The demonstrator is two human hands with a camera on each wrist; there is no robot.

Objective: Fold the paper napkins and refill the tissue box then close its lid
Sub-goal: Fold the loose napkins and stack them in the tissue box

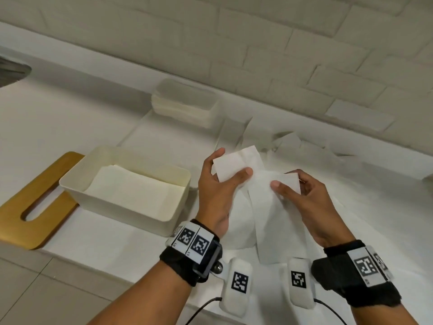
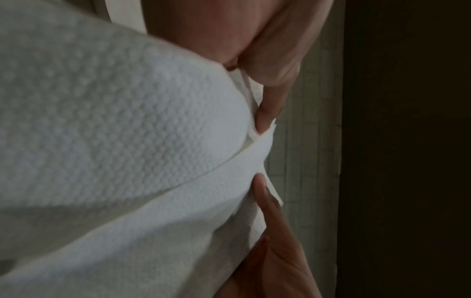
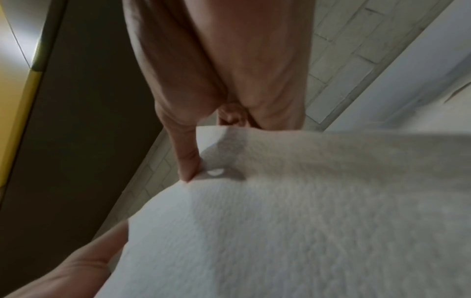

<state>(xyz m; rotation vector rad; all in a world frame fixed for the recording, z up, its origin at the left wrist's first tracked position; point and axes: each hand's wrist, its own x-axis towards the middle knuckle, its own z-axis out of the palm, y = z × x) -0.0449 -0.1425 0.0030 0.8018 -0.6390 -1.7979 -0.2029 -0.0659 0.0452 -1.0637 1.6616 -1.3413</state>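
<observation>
A white embossed paper napkin [image 1: 264, 202] hangs between both hands above the counter. My left hand [image 1: 225, 174] pinches its upper left corner between thumb and fingers. My right hand [image 1: 288, 186] pinches the upper right corner. The left wrist view shows the napkin [image 2: 122, 131] bulging below my fingertips [image 2: 265, 113]. The right wrist view shows the napkin [image 3: 293, 211] held by a fingertip [image 3: 188, 167]. The cream tissue box [image 1: 70, 181] stands open at the left with folded napkins [image 1: 133, 191] inside. Its wooden lid [image 1: 35, 202] with a slot lies flat beside it.
More loose white napkins [image 1: 293, 141] lie spread on the white counter [image 1: 70, 120] behind and under my hands. A lidded translucent container [image 1: 185, 102] sits at the back by the tiled wall [image 1: 257, 43]. The counter's front edge [image 1: 93, 266] runs below the box.
</observation>
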